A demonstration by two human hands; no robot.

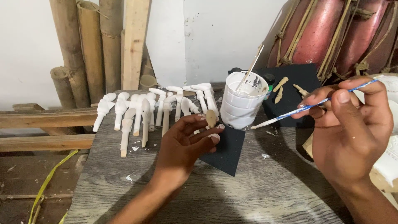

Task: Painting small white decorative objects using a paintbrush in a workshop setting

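Head view looks down on two hands at a grey wooden table, and the white cup of paint standing near its middle serves as the landmark. Left hand, just left of and below the cup, pinches a small unpainted wooden piece between thumb and fingertips, holding it upright close to the cup's side; the fingertips carry white paint smears. Right hand, well to the right of the cup, grips a thin blue-and-white brush like a pen, with its white-loaded tip pointing at the cup's base and stopping just short of it. A thin stick leans inside the cup, poking out above its rim. Under and in front of the cup lies a dark sheet, on which the left fingers partly rest. Behind the cup to the right sits a black pad with a few bare wooden pieces on it. Left of the cup, a long row of white-painted pegs lies spread over the table, heads pointing away from the person. Farther left and behind, bamboo poles and a plank lean against a white wall, while reddish drums bound with cord stand behind the cup on the right.
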